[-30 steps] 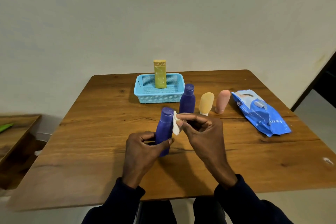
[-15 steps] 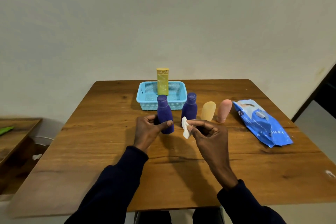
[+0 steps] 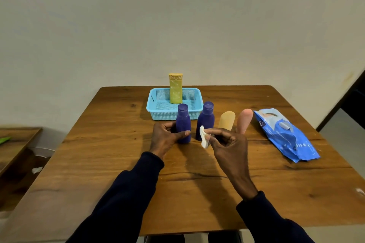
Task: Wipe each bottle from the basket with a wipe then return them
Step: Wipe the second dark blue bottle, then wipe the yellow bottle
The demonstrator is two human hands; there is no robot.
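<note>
Five bottles are in view, and the one being handled is the left purple bottle (image 3: 183, 122). It stands upright on the table (image 3: 118, 144), just in front of the basket (image 3: 158, 112). The left hand (image 3: 166, 138) grips its lower body, thumb across the front and fingers curled behind. It looks like small, stiff plastic, probably light and smooth, so it could slip once damp and tip easily on its narrow base. A hold low on the body seems best, as it leaves the shoulder and cap free for wiping. The right hand (image 3: 227, 144) hovers just right of it and pinches a small white wipe (image 3: 203, 139) between thumb and fingertips. The wipe hangs limp and folded, so it is soft and needs fingers pressed behind it to rub. It does not touch the bottle. The right purple bottle (image 3: 206, 120) stands just beside the held one, partly behind the wipe. A tan bottle (image 3: 227, 120) and a pink bottle (image 3: 244, 120) follow to the right, in a row. A green bottle (image 3: 175, 89) stands upright inside the basket at its far side. The blue wipe pack (image 3: 286, 136) lies flat near the table's right edge, well apart from the hands.
</note>
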